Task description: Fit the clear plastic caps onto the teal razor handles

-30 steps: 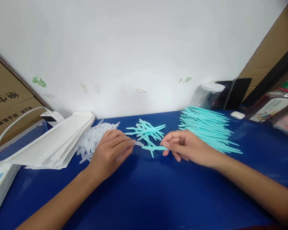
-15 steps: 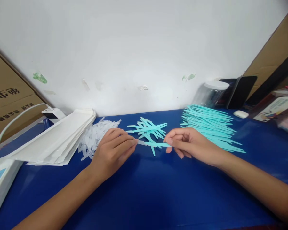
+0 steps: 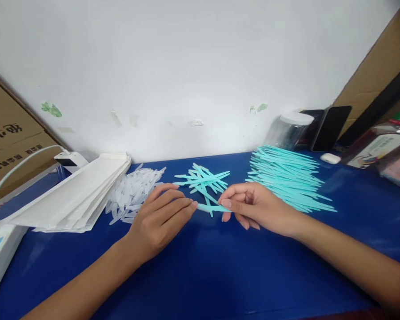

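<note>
Between my two hands, level above the blue table, is a slim turquoise eyebrow razor [image 3: 216, 208]. My right hand [image 3: 256, 206] pinches its handle between thumb and fingers. At the other end, the fingertips of my left hand [image 3: 163, 215] are closed on a translucent plastic cap [image 3: 202, 207], which now overlaps the razor's tip. Just behind the hands lies a small crossed heap of turquoise razors [image 3: 205, 178]. Near my left hand is a pile of loose clear caps [image 3: 130, 191]. Beyond my right hand spreads a larger stack of turquoise razors [image 3: 286, 173].
White paper-like sleeves [image 3: 76, 191] lie stacked at the left, beside a white device with a cable [image 3: 70, 160]. A lidded clear jar [image 3: 291, 131], a phone [image 3: 331, 129], a white case [image 3: 330, 158] and a bottle [image 3: 376, 146] stand at the right. A wall [image 3: 186, 80] bounds the table's back.
My hands have come closer together. The clear cap, previously showing at the razor's tip, has slid further over it. The view has shifted slightly.
</note>
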`<state>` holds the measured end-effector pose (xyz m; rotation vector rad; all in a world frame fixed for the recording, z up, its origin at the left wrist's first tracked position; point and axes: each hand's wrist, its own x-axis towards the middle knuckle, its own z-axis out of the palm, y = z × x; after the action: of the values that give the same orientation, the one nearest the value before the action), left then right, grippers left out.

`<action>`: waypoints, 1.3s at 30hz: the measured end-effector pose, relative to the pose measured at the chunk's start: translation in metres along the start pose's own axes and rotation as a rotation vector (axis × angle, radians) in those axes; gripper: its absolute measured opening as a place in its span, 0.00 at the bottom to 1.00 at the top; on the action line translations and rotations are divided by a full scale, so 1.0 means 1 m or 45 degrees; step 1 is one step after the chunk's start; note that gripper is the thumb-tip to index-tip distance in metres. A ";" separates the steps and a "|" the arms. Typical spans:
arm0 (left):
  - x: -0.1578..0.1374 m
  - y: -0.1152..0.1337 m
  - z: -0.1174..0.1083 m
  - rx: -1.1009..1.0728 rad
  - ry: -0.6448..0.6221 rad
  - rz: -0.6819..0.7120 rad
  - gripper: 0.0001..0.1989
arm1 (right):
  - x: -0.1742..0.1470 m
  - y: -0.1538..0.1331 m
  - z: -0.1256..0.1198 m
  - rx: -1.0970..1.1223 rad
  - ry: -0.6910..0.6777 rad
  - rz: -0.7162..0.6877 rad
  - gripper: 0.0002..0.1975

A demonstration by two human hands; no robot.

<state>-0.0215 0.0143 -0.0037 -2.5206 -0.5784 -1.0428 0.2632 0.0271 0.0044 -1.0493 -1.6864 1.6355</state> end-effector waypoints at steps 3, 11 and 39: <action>0.001 0.002 0.001 0.021 -0.017 0.021 0.13 | 0.000 0.002 0.002 0.036 -0.015 0.009 0.20; 0.004 0.000 0.001 0.024 -0.007 0.002 0.12 | 0.001 0.002 0.002 -0.042 -0.005 -0.005 0.21; -0.022 -0.042 0.001 0.145 -0.812 -0.957 0.12 | -0.001 0.003 -0.104 -1.492 0.882 -0.231 0.14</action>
<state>-0.0556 0.0454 -0.0142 -2.5378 -1.7955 -0.3244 0.3505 0.0830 0.0119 -1.6188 -2.0608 -0.0468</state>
